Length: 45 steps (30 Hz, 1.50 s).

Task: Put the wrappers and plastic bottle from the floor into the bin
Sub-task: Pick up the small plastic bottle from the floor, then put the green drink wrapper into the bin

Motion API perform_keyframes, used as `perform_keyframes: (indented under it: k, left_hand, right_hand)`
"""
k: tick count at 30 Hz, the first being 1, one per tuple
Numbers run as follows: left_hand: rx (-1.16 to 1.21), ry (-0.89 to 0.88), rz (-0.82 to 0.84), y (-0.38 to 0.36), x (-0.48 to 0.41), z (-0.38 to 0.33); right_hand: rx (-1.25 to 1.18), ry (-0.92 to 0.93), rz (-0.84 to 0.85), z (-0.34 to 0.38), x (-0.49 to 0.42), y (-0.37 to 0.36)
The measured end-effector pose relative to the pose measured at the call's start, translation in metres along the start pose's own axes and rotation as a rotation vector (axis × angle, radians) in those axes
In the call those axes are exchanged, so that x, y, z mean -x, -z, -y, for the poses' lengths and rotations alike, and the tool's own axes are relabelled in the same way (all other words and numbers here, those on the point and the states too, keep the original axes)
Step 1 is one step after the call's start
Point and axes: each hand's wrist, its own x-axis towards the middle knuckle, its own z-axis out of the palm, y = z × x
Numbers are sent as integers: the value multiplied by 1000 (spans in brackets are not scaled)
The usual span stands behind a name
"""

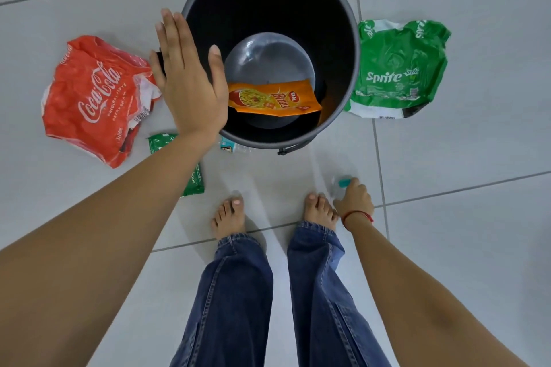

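A black bin [343,9] stands on the tiled floor ahead of my bare feet. An orange snack wrapper [277,98] lies inside it. My left hand [187,77] hovers flat over the bin's left rim, fingers spread and holding nothing. A crumpled red Coca-Cola wrapper [92,98] lies left of the bin, and a green Sprite wrapper [396,68] lies to its right. A small green wrapper [195,182] is partly hidden under my left forearm. Down by my right foot, my right hand [354,197] is curled around a clear plastic bottle [343,183] with a teal cap.
A small teal-and-clear piece [231,146] lies against the bin's front wall; I cannot tell what it is. The bin's handle [290,147] hangs at its front. Grey tiles [462,247] stretch all around.
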Motion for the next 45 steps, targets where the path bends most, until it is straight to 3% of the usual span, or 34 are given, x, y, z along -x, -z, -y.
perform_keyframes:
  k: [3, 6, 9, 11, 13, 17, 19, 21, 22, 23, 25, 27, 29, 31, 38, 43, 45]
  left_hand:
    - [-5, 5, 10, 1, 0, -2]
    - [-30, 9, 41, 4, 0, -3]
    - [-47, 3, 63, 5, -1, -4]
    - [-51, 9, 68, 6, -1, -5]
    - [-47, 11, 71, 6, 0, -5]
    - [-31, 0, 51, 6, 1, -4]
    - [-30, -1, 53, 6, 1, -4]
    - [-23, 0, 54, 6, 0, -4]
    - [-24, 1, 55, 6, 0, -4]
    - [-31, 2, 55, 5, 0, -3]
    - [-49, 7, 55, 5, -2, -3]
    - [-54, 15, 54, 4, -2, -3]
    - [-47, 9, 45, 3, -2, -3]
    - [-53, 5, 29, 1, -2, -1]
    - [-70, 0, 19, -1, -1, -1]
    - [-91, 9, 66, 3, -3, -3]
    - [-87, 5, 89, 6, -2, -4]
  right_hand:
    - [-176, 61, -259, 18, 4, 41]
    - [-519, 140, -724, 52, 28, 123]
    - [-902, 383, -1052, 94, 61, 207]
    - [-995, 531, -1025, 132, 74, 232]
    - [-940, 661, -822, 174, 74, 229]
    - [-384, 679, -394, 217, 47, 193]
    - [-361, 721, -508, 213, 40, 197]
    - [-597, 780, -907, 195, 34, 215]
    - [-684, 761, -1055, 181, 25, 221]
    - [-729, 707, -1100, 165, 12, 224]
    - [-622, 497, -920, 133, -25, 214]
    - [-336, 294, -532, 107, -63, 189]
    - [-106, 230, -182, 92, -89, 161]
    - [96, 231, -32, 87, -105, 134]
    - [209, 361, -387, 97, -108, 113]
    - [-114, 406, -697, 108, -58, 166]
    - [-301, 514, -860, 111, -25, 193]
